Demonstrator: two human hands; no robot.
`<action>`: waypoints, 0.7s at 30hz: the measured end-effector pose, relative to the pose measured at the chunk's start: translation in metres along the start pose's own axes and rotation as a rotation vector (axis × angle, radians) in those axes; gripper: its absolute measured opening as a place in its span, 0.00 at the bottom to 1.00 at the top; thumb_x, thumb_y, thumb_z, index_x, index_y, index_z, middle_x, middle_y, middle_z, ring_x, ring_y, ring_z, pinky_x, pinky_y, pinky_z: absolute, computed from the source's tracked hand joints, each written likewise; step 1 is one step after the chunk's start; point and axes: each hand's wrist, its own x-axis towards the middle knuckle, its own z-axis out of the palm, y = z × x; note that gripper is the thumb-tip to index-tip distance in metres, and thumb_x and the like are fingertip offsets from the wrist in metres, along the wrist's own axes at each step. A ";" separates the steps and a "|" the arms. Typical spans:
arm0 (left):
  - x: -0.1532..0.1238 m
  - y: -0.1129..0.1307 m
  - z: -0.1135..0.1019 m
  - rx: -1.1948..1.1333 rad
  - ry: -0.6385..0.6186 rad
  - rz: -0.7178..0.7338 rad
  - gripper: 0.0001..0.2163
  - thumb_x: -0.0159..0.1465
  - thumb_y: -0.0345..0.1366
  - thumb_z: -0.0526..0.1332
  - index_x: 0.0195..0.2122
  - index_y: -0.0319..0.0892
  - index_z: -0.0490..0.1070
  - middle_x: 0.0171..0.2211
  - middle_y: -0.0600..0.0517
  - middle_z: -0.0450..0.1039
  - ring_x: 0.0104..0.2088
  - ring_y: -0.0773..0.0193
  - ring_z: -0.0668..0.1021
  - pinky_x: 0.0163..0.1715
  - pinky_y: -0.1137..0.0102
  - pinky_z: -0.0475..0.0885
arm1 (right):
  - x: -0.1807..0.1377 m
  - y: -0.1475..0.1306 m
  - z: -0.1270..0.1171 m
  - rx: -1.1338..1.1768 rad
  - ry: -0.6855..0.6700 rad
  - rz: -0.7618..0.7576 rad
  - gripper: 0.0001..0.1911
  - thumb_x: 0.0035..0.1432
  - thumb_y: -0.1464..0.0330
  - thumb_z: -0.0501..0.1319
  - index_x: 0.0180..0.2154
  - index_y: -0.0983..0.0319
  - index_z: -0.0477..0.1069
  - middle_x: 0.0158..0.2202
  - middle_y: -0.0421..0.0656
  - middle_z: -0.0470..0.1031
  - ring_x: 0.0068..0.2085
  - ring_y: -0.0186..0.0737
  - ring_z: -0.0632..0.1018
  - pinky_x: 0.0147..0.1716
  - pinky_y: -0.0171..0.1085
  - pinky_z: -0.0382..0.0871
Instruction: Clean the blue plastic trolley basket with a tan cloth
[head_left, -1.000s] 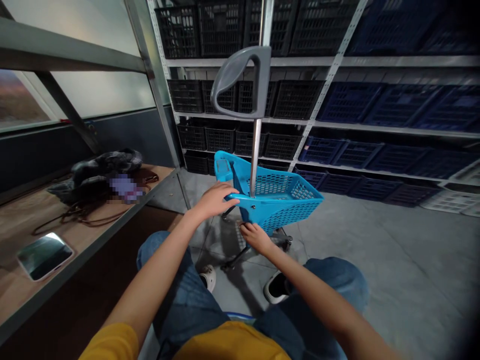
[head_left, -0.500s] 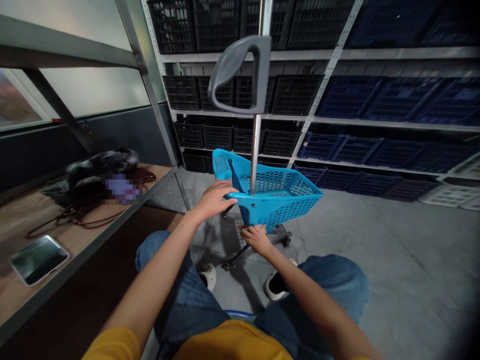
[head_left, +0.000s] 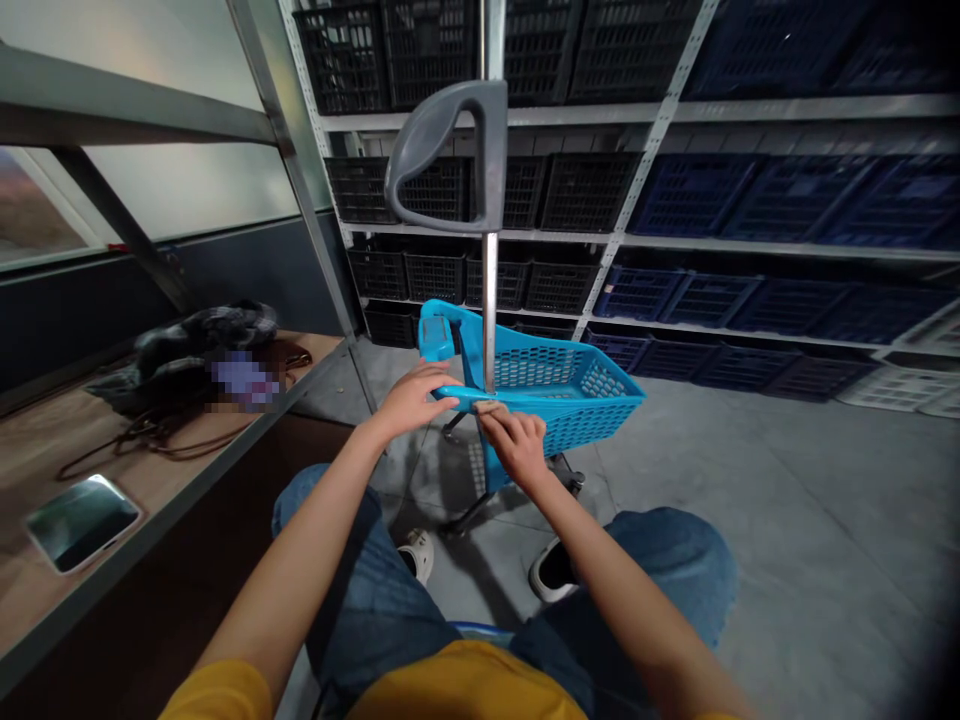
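Note:
A blue plastic shopping basket cart (head_left: 592, 410) stands on the floor in front of my knees, its sides pierced with holes. My left hand (head_left: 412, 400) is closed round its near left rim. In my right hand (head_left: 517, 445), fingers curled, is a small crumpled beige-brown cloth (head_left: 491, 408), pressed to the top of the near rim just right of my left hand. A metal pole (head_left: 490, 300) rises at the near end of the basket and carries a grey loop handle (head_left: 491, 160) above both hands. My right fingertips are partly hidden.
At left, a wooden shelf (head_left: 45, 620) holds a phone (head_left: 82, 522), dark fabric (head_left: 202, 330) and a brown strap. Racks of black crates (head_left: 592, 190) and blue crates (head_left: 697, 195) line the back. My white shoes (head_left: 551, 575) flank the cart's wheeled legs.
My right hand has risen with the cloth from the basket's lower near corner to its top rim. The pole and grey handle have shifted left, and my left hand slightly left with the rim.

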 end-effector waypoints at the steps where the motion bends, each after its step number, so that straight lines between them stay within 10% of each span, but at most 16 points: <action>1: 0.000 -0.001 0.000 -0.001 0.002 0.002 0.13 0.62 0.45 0.59 0.45 0.49 0.75 0.50 0.52 0.75 0.60 0.57 0.68 0.64 0.59 0.56 | 0.000 -0.004 0.001 0.003 -0.014 -0.001 0.14 0.63 0.66 0.60 0.51 0.51 0.72 0.45 0.42 0.77 0.44 0.40 0.69 0.48 0.42 0.53; 16: -0.002 0.000 0.000 -0.006 0.013 -0.002 0.13 0.63 0.44 0.59 0.45 0.48 0.75 0.50 0.51 0.75 0.59 0.57 0.69 0.63 0.58 0.56 | 0.011 0.013 -0.001 0.278 0.063 0.401 0.16 0.59 0.68 0.57 0.49 0.58 0.71 0.48 0.48 0.73 0.50 0.50 0.70 0.51 0.51 0.60; 21: -0.002 -0.003 0.002 -0.014 0.027 -0.003 0.13 0.63 0.45 0.59 0.45 0.48 0.75 0.49 0.50 0.75 0.59 0.57 0.69 0.64 0.57 0.55 | 0.019 -0.012 0.007 0.433 0.078 0.268 0.24 0.59 0.75 0.53 0.57 0.59 0.65 0.52 0.50 0.71 0.54 0.47 0.70 0.52 0.49 0.65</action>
